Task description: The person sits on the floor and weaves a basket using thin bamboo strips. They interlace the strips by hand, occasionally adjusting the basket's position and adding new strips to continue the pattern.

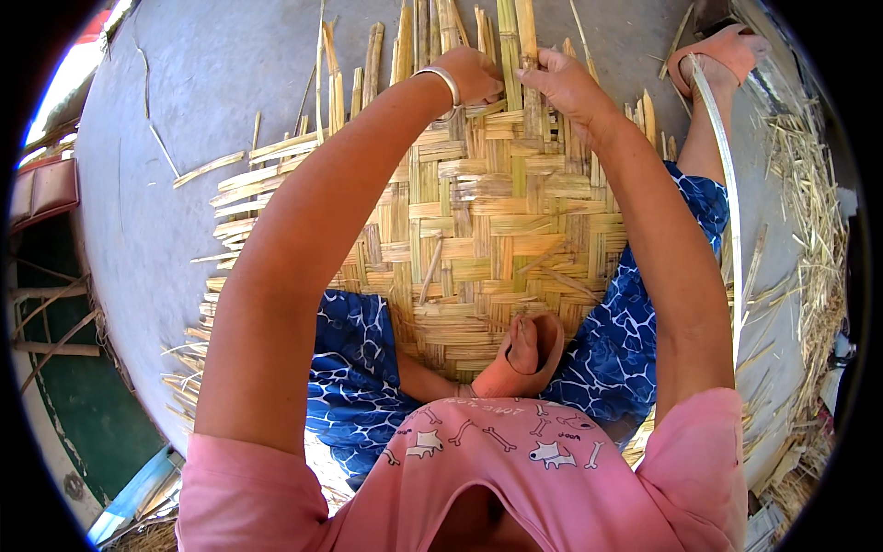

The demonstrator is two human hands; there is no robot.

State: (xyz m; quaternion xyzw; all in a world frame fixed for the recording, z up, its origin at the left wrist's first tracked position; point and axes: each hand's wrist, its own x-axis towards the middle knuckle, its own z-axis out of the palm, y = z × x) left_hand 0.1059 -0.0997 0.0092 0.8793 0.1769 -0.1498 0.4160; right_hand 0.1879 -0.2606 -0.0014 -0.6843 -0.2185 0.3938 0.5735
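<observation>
A woven mat (478,224) of flat yellow-green split cane or bamboo strips lies on the ground in front of me, its loose strip ends sticking out at the far and left edges. My left hand (469,75), with a pale bangle (448,81) at the wrist, is closed at the far edge; its fingertips are partly hidden. Just right of it a greener strip (509,41) stands out from the weave. My right hand (567,87) pinches the yellowish split strip (526,28) beside it between thumb and fingers, close to the weave.
My sandalled foot (522,354) rests on the mat's near part; the other sandal (722,57) is at the far right. A long pale strip (727,184) arcs beside my right leg. Straw (809,202) lies along the right, and loose strips (210,170) on the grey floor at left.
</observation>
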